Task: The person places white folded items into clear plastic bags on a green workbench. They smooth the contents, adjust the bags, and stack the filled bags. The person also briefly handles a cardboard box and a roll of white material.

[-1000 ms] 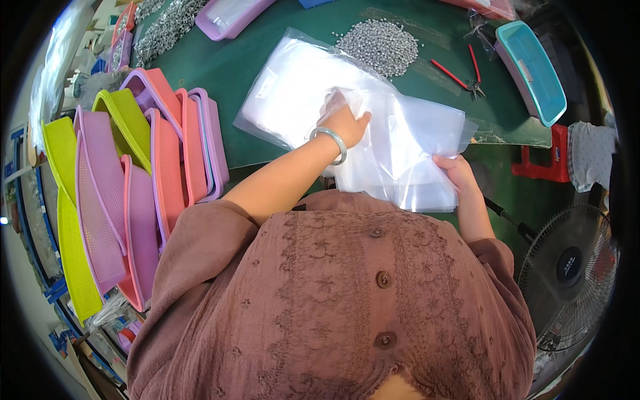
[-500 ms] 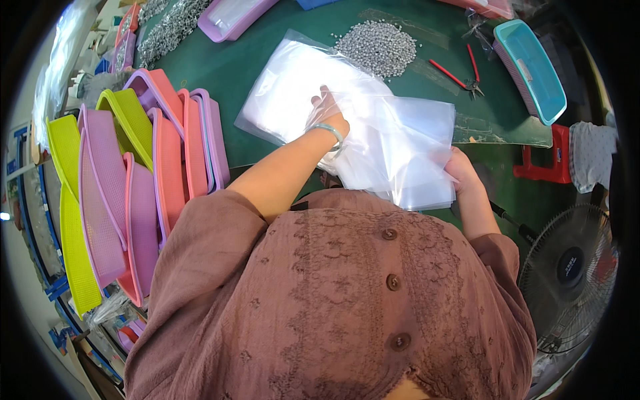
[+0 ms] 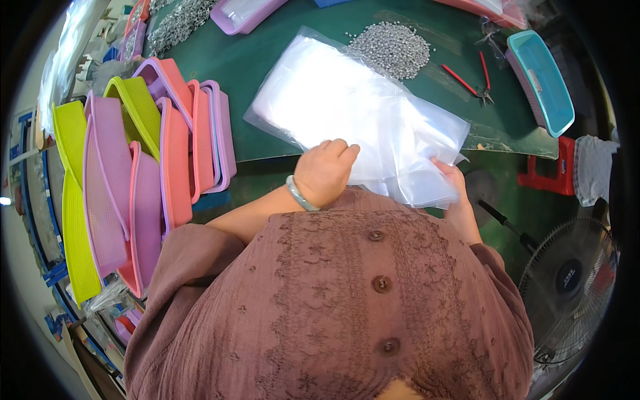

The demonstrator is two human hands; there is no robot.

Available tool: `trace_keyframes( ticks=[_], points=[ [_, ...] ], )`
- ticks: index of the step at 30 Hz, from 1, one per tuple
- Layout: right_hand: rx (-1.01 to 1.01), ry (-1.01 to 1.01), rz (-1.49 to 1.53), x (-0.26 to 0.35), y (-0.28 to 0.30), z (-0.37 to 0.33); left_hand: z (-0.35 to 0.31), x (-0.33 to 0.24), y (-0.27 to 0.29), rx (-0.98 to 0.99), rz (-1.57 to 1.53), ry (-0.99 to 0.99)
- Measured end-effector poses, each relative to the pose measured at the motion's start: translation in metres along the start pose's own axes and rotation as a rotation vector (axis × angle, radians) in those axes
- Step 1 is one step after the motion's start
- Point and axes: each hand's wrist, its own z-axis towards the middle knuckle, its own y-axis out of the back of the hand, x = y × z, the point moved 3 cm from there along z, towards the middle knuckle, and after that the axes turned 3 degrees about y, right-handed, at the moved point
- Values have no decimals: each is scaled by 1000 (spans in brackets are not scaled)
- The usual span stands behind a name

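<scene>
A stack of clear plastic bags lies on the green table, with more clear plastic sheets fanned over its near right end and hanging past the table edge. My left hand, a pale bangle on its wrist, is closed at the near edge of the plastic, knuckles up. Its fingertips are hidden, but the plastic runs up to its curled fingers. Near the right corner, my right hand grips the edge of the sheets, its fingers partly behind them.
Beyond the bags sit a heap of small grey metal pieces and red-handled pliers. A teal basket stands at the far right. Nested coloured baskets crowd the left. A red stool and a fan are at the right.
My left hand has drawn back from the top of the bags to their near edge, its fingers now curled. The right hand still holds the sheets' right edge; the sheets have shifted.
</scene>
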Motion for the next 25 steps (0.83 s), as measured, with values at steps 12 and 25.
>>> trace_keyframes(
  ticks=[12,25],
  points=[
    [22,101,-60,-25,-4,34,-4,42,10,-320,-22,317],
    [-165,127,-118,-12,-34,1,-2,10,29,-46,99,394]
  ],
)
